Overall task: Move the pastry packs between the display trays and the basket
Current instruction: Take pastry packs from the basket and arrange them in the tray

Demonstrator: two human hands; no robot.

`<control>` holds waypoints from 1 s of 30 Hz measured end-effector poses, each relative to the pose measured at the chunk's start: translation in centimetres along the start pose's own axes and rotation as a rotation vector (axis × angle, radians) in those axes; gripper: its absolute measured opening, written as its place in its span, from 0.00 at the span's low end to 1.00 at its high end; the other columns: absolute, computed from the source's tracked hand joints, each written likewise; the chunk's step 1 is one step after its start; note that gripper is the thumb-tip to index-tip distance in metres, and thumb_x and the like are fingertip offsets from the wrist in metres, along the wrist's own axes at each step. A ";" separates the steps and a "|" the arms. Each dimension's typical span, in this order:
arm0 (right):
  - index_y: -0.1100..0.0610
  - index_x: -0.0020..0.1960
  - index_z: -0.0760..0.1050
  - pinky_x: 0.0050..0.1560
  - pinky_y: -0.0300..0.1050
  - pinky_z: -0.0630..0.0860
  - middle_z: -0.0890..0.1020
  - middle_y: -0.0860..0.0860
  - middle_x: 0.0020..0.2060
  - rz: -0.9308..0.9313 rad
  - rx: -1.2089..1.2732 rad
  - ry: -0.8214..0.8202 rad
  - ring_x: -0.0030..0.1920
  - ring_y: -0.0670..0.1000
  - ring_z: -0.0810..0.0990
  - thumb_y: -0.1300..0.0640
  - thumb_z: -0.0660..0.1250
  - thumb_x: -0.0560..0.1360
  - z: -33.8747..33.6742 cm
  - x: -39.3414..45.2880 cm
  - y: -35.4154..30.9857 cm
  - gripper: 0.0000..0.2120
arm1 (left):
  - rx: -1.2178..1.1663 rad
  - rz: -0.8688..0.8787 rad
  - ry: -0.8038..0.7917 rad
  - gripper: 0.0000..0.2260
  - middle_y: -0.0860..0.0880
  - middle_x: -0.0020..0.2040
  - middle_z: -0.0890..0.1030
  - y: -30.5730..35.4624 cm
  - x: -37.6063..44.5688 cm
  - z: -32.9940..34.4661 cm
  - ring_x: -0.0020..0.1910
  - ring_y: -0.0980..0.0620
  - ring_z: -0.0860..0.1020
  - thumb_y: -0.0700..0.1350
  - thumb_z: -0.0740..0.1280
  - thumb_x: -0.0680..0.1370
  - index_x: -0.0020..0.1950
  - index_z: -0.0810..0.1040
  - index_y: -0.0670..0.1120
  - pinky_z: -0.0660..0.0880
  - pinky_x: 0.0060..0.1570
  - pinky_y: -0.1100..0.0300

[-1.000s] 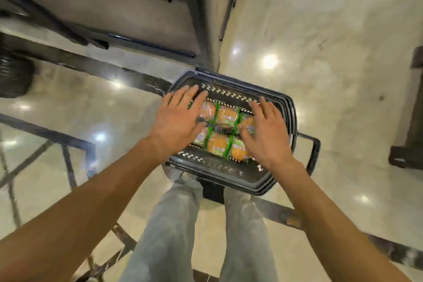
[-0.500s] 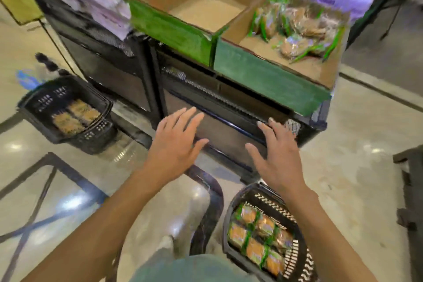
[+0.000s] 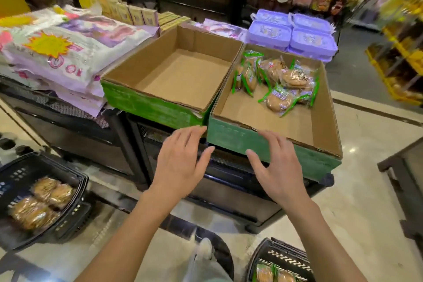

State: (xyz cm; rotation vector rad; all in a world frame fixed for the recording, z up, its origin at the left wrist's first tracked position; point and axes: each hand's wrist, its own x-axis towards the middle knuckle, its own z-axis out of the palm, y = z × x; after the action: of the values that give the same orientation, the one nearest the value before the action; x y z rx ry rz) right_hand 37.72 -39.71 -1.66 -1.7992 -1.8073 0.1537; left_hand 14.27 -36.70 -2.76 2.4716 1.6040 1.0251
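A person's left hand (image 3: 180, 162) and right hand (image 3: 278, 167), fingers spread and holding nothing, hover near the right cardboard tray (image 3: 263, 139) of pastry packs (image 3: 278, 82).

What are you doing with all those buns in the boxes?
A person is sorting pastry packs at a shop stand. Both hands, the left hand and the right hand, are open and hold nothing, raised in front of the right cardboard tray. That tray has a few green-edged pastry packs at its back. The left cardboard tray beside it holds nothing. A black basket with similar packs sits on the floor near the person's feet, and another black basket of pastries stands to the left.
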 end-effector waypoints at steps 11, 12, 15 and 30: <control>0.50 0.71 0.70 0.67 0.53 0.68 0.73 0.50 0.65 0.370 0.032 -0.046 0.68 0.53 0.69 0.45 0.67 0.78 2.6 15.8 8.1 0.24 | 0.043 0.175 -0.284 0.26 0.45 0.65 0.78 -3.6 20.1 11.5 0.63 0.45 0.76 0.59 0.58 0.81 0.70 0.73 0.42 0.73 0.63 0.49; 0.50 0.71 0.69 0.68 0.52 0.67 0.73 0.50 0.65 0.411 0.041 -0.055 0.68 0.53 0.68 0.45 0.67 0.78 2.7 16.4 8.6 0.24 | 0.044 0.197 -0.321 0.28 0.45 0.67 0.77 -4.0 21.7 12.5 0.66 0.45 0.75 0.60 0.56 0.81 0.72 0.72 0.42 0.72 0.66 0.48; 0.52 0.71 0.69 0.68 0.49 0.64 0.72 0.52 0.64 0.498 0.009 -0.082 0.68 0.55 0.68 0.46 0.67 0.79 3.0 18.3 9.7 0.23 | -0.007 0.287 -0.395 0.31 0.44 0.70 0.76 -5.1 25.8 15.7 0.71 0.43 0.72 0.63 0.53 0.80 0.74 0.71 0.42 0.69 0.71 0.45; 0.59 0.73 0.65 0.59 0.44 0.71 0.77 0.54 0.66 1.112 0.242 0.101 0.65 0.55 0.75 0.48 0.76 0.74 5.4 25.9 14.8 0.34 | -0.237 0.439 -0.513 0.31 0.50 0.67 0.77 -6.9 32.1 20.6 0.70 0.47 0.73 0.66 0.53 0.79 0.73 0.71 0.48 0.65 0.73 0.46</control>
State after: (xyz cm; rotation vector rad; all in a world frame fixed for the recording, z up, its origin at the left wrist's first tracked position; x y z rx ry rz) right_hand 50.18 -12.25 -4.90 -2.3447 -0.5104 0.6458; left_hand 27.86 -0.46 -5.00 2.6668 0.7724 0.4876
